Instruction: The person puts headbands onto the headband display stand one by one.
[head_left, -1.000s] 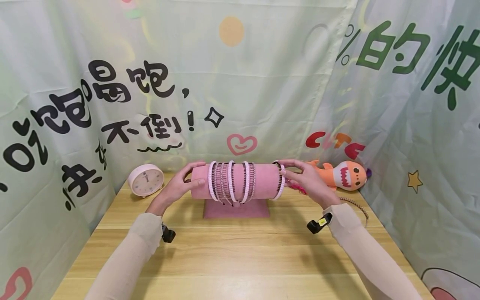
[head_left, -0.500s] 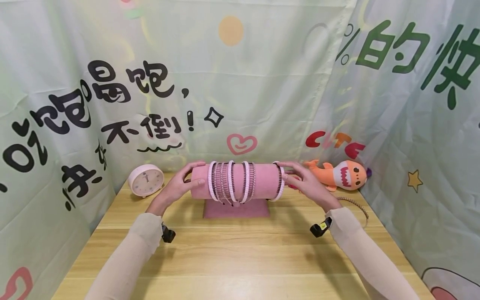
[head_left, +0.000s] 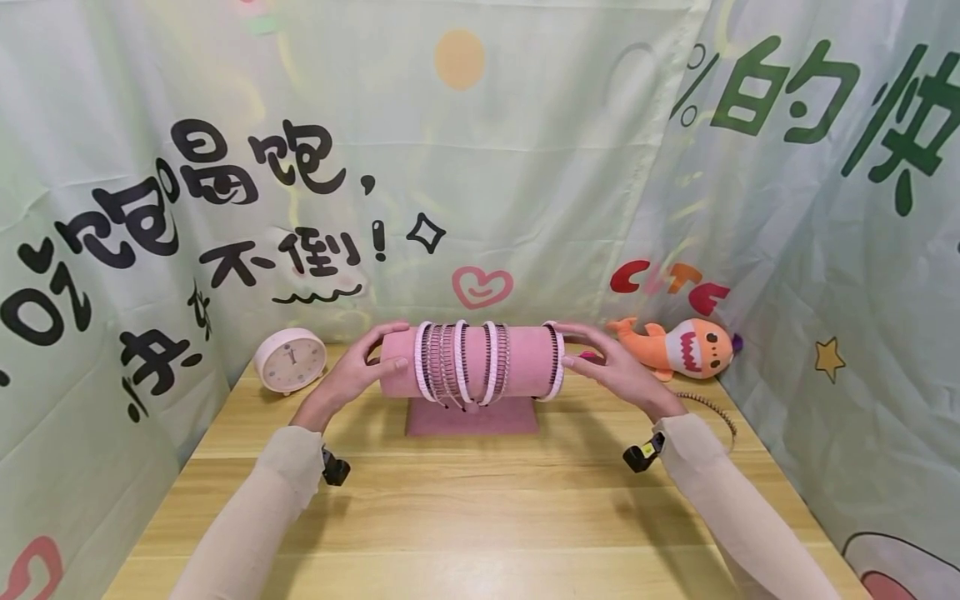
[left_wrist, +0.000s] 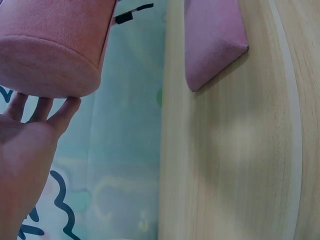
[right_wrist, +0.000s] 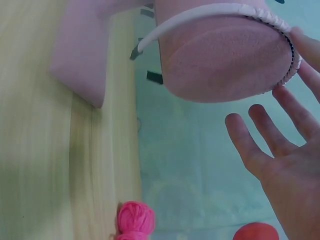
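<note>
A pink roll-shaped headband stand [head_left: 528, 362] stands mid-table. Several white and dark-toothed headbands [head_left: 461, 362] are around its left and middle part. A separate white headband [head_left: 557, 379] sits near the right end, its black tooth row along one edge. My left hand [head_left: 363, 362] grips the stand's bare left end, thumb in front and fingers over the top. In the left wrist view the fingertips [left_wrist: 71, 102] touch the round end. My right hand [head_left: 618, 367] is at the right end with fingers spread, index fingertip and thumb at the white headband's edge; the lower fingers point into free air.
A pink round alarm clock [head_left: 291, 360] stands at the back left. An orange shark toy [head_left: 678, 346] lies at the back right, with a beaded brown strand [head_left: 712, 407] nearby. Pink yarn [right_wrist: 135, 220] lies on the table. Printed curtains [head_left: 480, 167] surround the table [head_left: 480, 500].
My right hand has eased slightly right, its thumb sliding from over the white headband to its outer edge and lower. My left hand has kept its hold on the stand.
</note>
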